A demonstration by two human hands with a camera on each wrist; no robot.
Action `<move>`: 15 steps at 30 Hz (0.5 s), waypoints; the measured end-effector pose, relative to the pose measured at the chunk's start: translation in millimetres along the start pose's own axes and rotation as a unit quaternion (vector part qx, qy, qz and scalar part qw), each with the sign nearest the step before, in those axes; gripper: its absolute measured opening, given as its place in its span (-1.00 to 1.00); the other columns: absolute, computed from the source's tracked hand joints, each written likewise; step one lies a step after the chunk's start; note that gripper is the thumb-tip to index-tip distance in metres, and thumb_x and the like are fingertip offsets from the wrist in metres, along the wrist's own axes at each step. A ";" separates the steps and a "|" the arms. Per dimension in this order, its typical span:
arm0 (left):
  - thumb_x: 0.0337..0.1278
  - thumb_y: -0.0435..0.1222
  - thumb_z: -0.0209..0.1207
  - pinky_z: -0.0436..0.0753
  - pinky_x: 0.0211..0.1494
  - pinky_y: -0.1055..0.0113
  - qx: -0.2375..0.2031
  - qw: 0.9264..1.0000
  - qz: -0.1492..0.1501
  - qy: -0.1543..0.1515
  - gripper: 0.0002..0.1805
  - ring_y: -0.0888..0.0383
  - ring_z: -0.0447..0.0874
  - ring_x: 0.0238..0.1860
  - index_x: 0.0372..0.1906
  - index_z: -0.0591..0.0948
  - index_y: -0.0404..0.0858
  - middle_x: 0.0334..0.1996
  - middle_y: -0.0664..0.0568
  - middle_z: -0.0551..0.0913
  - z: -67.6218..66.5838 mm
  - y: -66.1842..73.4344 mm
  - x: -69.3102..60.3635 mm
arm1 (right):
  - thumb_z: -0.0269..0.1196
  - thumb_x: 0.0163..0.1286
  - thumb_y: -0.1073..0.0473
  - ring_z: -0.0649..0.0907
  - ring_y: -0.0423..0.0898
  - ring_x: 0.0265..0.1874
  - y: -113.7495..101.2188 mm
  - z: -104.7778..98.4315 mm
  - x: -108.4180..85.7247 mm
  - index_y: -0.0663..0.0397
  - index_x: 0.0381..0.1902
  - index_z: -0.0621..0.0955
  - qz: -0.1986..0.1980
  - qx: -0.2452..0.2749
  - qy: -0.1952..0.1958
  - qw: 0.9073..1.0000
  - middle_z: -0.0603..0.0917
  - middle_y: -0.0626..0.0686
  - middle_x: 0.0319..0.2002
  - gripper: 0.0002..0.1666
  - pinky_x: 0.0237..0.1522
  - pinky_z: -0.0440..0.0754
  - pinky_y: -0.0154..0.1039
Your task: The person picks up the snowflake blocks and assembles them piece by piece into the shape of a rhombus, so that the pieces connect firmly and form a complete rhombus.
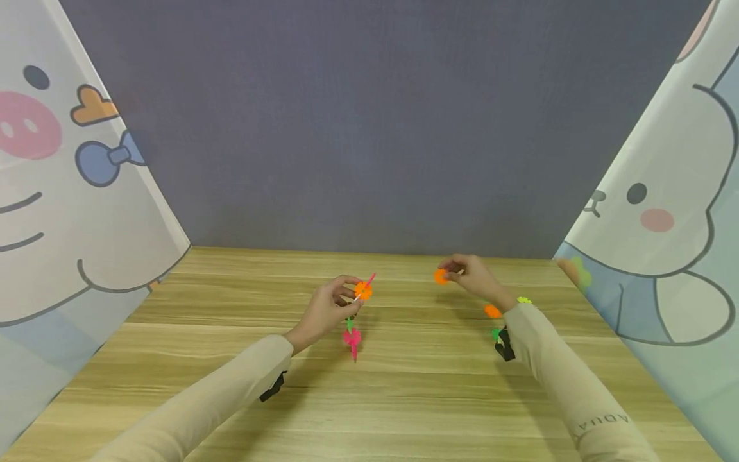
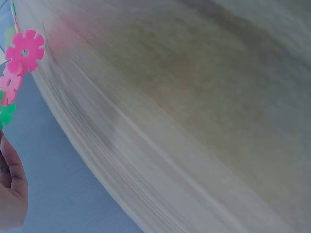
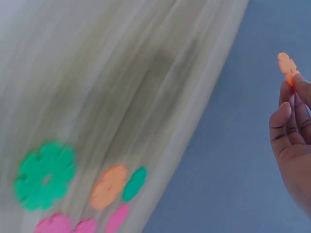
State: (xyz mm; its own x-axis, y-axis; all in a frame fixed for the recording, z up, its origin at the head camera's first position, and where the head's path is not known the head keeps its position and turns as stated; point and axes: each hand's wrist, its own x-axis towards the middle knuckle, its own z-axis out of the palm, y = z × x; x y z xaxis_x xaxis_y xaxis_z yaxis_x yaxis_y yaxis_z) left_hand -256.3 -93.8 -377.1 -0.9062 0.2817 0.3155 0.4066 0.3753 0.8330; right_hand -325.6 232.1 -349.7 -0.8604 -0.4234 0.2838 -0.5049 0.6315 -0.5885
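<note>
My left hand (image 1: 323,311) grips a chain of interlocking notched plastic discs. An orange disc (image 1: 363,290) shows at its fingertips, with a pink piece (image 1: 371,279) edge-on above it. Lower along the chain are a green disc (image 1: 349,325) and a pink disc (image 1: 351,337). The left wrist view shows pink discs (image 2: 25,51) and a green one (image 2: 6,115) beyond the fingers. Over to the right, my right hand (image 1: 476,278) pinches a single orange disc (image 1: 441,276) between thumb and fingers, apart from the chain; the right wrist view shows this orange disc (image 3: 287,67) too.
Loose discs lie on the wooden table (image 1: 416,398) by the right forearm: orange (image 1: 492,311), green (image 1: 496,333) and yellow (image 1: 523,299). Pink discs (image 3: 53,224) lie there in the right wrist view. A grey panel (image 1: 369,128) stands behind; cartoon-printed sheets flank both sides.
</note>
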 end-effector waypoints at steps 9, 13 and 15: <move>0.04 -0.33 0.24 0.63 -0.30 0.42 0.003 1.000 0.007 0.007 -0.62 0.20 0.61 -0.52 0.02 0.51 -0.09 -0.28 -0.05 0.70 2.7 -0.9 0.6 | 0.21 0.24 0.30 0.60 -0.09 -0.35 -37.1 9.8 14.6 0.16 -0.18 0.62 -0.023 0.042 -0.010 0.999 0.67 0.10 -0.31 -0.82 -0.38 0.58 -0.33; 0.04 -0.34 0.24 0.63 -0.30 0.43 0.004 1.000 0.006 0.007 -0.61 0.21 0.60 -0.53 0.03 0.51 -0.10 -0.28 -0.04 0.70 3.6 0.3 0.8 | 0.22 0.22 0.32 0.61 -0.05 -0.37 -50.3 14.6 22.3 0.21 -0.21 0.63 -0.045 0.056 -0.006 0.997 0.68 0.15 -0.34 -0.83 -0.39 0.57 -0.36; 0.04 -0.34 0.23 0.63 -0.31 0.43 0.004 1.000 0.007 0.006 -0.61 0.21 0.60 -0.52 0.03 0.51 -0.11 -0.28 -0.05 0.70 4.0 1.1 0.7 | 0.23 0.22 0.33 0.62 -0.03 -0.38 -56.8 16.3 25.5 0.23 -0.22 0.63 -0.055 0.065 -0.005 0.996 0.68 0.16 -0.35 -0.83 -0.40 0.57 -0.35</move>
State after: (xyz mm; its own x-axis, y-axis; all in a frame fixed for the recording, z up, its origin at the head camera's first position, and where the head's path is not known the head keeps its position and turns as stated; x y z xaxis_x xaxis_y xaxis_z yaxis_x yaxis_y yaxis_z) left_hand -256.0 -89.7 -377.7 -0.9014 0.2766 0.3332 0.4209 0.3782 0.8245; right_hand -317.7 174.8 -321.4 -0.7989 -0.4930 0.3446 -0.5826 0.4917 -0.6472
